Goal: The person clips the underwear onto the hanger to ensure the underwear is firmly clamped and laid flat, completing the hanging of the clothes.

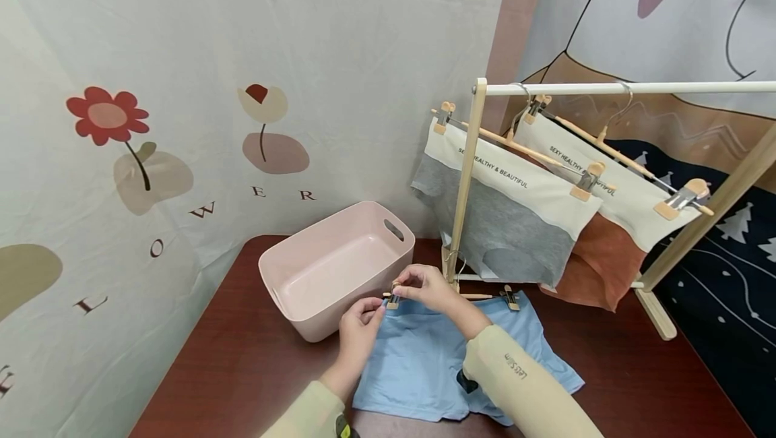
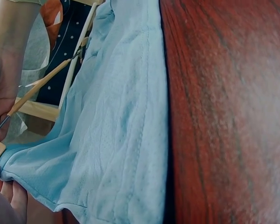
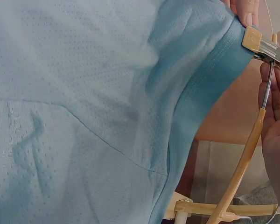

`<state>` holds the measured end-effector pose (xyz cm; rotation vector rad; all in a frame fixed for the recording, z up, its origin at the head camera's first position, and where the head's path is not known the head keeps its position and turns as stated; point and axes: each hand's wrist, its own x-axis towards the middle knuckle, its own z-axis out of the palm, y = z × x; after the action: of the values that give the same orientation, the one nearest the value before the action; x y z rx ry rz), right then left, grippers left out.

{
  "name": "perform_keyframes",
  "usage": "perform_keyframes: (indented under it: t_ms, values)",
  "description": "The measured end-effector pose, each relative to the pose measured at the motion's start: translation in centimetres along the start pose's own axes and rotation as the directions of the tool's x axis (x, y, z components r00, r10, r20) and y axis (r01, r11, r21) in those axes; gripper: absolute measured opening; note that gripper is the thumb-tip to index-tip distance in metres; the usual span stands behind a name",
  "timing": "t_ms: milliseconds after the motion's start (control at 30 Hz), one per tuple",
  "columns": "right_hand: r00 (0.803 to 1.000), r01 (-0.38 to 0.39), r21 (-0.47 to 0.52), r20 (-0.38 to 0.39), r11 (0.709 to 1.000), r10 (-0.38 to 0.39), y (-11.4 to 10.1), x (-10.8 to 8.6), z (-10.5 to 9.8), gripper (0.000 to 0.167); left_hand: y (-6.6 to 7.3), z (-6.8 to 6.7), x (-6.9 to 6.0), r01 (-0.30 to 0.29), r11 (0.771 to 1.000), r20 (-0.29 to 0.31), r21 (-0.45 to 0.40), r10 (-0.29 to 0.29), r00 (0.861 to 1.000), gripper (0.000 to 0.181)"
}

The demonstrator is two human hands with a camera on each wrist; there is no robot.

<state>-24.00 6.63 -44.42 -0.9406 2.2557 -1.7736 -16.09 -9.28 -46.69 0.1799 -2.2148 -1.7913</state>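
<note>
A pair of light blue shorts [image 1: 418,364] lies spread on the table, its waistband toward the back. My left hand [image 1: 358,330] pinches the left corner of the waistband, seen also at the top of the right wrist view. Right beside it, my right hand [image 1: 427,288] pinches the handles of a metal clip [image 3: 263,45] on a wooden hanger [image 3: 245,163]. The clip's wooden pads sit over the waistband edge. At the right end of the waistband sits the hanger's other clip [image 1: 510,298].
Behind my left hand stands a pink plastic bin [image 1: 285,296]. A wood-and-white rack [image 1: 465,182] at the right bears grey-and-white briefs [image 1: 515,222] and rust-and-white briefs [image 1: 606,256] on clip hangers. All stand on the dark red table [image 1: 242,364], against printed cloth walls.
</note>
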Motion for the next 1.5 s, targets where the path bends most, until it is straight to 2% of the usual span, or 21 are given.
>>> perform_keyframes:
  t_ms: [200, 367, 800, 900, 1000, 1067, 1133, 1300, 1500]
  values:
    - [1.0, 0.021, -0.039, -0.004, 0.999, -0.022, 0.1, 0.0, 0.1, 0.012, 0.0, -0.1, 0.1, 0.038, 0.999, -0.008, -0.025, -0.038, 0.999, 0.011]
    - [0.999, 0.04, -0.063, -0.014, 0.997, -0.041, 0.1, 0.1, 0.1, 0.012, 0.2, -0.1, 0.1, 0.04, 0.999, -0.022, -0.01, -0.04, 0.999, 0.011]
    - [1.0, -0.016, -0.052, -0.018, 0.998, 0.015, -0.2, 0.1, 0.0, 0.014, 0.2, -0.2, 0.2, 0.032, 0.998, -0.055, -0.05, -0.034, 0.998, 0.01]
    - [1.0, -0.023, -0.052, -0.018, 0.998, 0.022, 0.0, 0.2, 0.0, 0.013, 0.2, -0.1, 0.2, 0.023, 0.998, -0.064, -0.051, -0.026, 0.998, 0.01]
    - [0.999, -0.032, -0.067, -0.023, 0.997, 0.03, 1.4, 0.4, 0.2, 0.013, 0.1, 0.0, 0.2, 0.024, 0.999, -0.066, -0.04, -0.027, 0.997, 0.01]
    - [0.999, -0.038, -0.077, -0.026, 0.996, 0.037, 2.4, 0.5, 0.3, 0.014, -0.1, 0.0, 0.3, 0.026, 0.999, -0.069, -0.034, -0.028, 0.997, 0.01]
    - [0.998, -0.057, -0.087, -0.027, 0.995, 0.055, 3.4, 0.7, 0.5, 0.015, -0.9, 0.2, 0.6, 0.037, 0.999, -0.077, -0.034, -0.04, 0.996, 0.009]
    - [0.995, -0.1, -0.101, -0.023, 0.99, 0.098, 3.9, 0.6, 0.6, 0.019, -3.2, 0.5, 1.2, 0.056, 0.998, -0.087, -0.019, -0.057, 0.995, 0.009]
    - [0.995, -0.097, -0.132, 0.004, 0.987, 0.098, 4.2, 0.3, 0.8, 0.028, -4.1, 0.4, 1.4, 0.061, 0.996, -0.085, 0.065, -0.055, 0.995, 0.009]
